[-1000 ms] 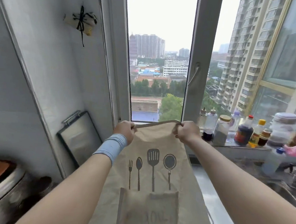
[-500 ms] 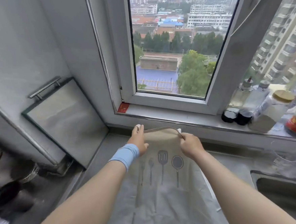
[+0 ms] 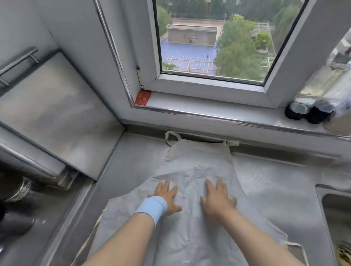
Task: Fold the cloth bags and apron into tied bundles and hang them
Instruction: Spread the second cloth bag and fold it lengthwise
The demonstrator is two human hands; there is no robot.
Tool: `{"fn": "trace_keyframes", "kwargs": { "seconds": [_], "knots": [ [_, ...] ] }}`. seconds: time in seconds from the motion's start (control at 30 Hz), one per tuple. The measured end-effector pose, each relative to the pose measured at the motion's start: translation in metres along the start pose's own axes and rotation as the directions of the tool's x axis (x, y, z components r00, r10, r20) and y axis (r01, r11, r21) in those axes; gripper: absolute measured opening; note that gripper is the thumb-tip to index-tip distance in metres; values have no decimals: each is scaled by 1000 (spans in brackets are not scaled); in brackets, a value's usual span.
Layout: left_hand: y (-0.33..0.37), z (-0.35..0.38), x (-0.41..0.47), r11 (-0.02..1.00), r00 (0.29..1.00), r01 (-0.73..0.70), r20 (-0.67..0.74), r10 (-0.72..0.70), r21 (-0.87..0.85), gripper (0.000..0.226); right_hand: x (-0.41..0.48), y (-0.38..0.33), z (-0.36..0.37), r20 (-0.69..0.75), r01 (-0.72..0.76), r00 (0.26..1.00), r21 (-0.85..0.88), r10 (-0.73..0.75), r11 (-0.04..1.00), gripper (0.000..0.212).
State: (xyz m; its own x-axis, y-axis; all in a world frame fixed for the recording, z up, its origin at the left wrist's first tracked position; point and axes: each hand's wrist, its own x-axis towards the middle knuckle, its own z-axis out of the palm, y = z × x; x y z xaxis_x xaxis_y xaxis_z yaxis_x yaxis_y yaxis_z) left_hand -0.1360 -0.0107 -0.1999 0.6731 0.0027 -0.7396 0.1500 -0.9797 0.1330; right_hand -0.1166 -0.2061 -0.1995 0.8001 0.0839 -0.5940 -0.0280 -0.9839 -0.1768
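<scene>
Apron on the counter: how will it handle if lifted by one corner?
Likely floppy: the apron lies flat and creased on the counter, so it should drape. Probably light, being thin cloth. Its loose strap may trail and snag.

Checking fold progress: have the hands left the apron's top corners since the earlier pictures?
Yes. The left hand and right hand have come back from the window sill, toward the person, and lie flat on the middle of the apron.
</scene>
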Motion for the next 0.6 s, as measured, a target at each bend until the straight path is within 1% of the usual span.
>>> {"fn": "trace_keyframes", "kwargs": {
  "seconds": [0.07,0.2,0.27,0.33,0.37,0.43,0.53,0.6],
  "knots": [
    [-6,3,7,999,999,20,-28,-19,34,87,2,1,13,6,-19,1000,-15,19,1000,73],
    [-14,-10,19,995,998,23,-69,-17,94,88,23,0,5,3,46,999,-14,-46,999,77],
    [-17,-24,25,988,984,-4,-176,31,153,76,36,-1,-8,2,58,998,-40,-58,998,77],
    [-17,-39,32,984,955,-32,-286,82,174,53,43,-5,-17,-5,50,999,-57,-51,997,76],
    [-17,-46,35,990,950,-51,-299,89,133,43,44,-8,-20,-15,45,999,-57,-46,997,74],
    [-18,-59,40,995,948,-95,-303,101,35,32,44,-15,-24,-77,23,997,-40,-26,999,64],
    [-18,-82,46,985,923,-158,-363,123,-66,27,45,-21,-37,-258,-33,965,58,47,998,46],
    [-17,-97,51,970,919,-174,-383,97,-171,30,50,-22,-49,-375,-35,921,185,104,982,39]
  ]
}}
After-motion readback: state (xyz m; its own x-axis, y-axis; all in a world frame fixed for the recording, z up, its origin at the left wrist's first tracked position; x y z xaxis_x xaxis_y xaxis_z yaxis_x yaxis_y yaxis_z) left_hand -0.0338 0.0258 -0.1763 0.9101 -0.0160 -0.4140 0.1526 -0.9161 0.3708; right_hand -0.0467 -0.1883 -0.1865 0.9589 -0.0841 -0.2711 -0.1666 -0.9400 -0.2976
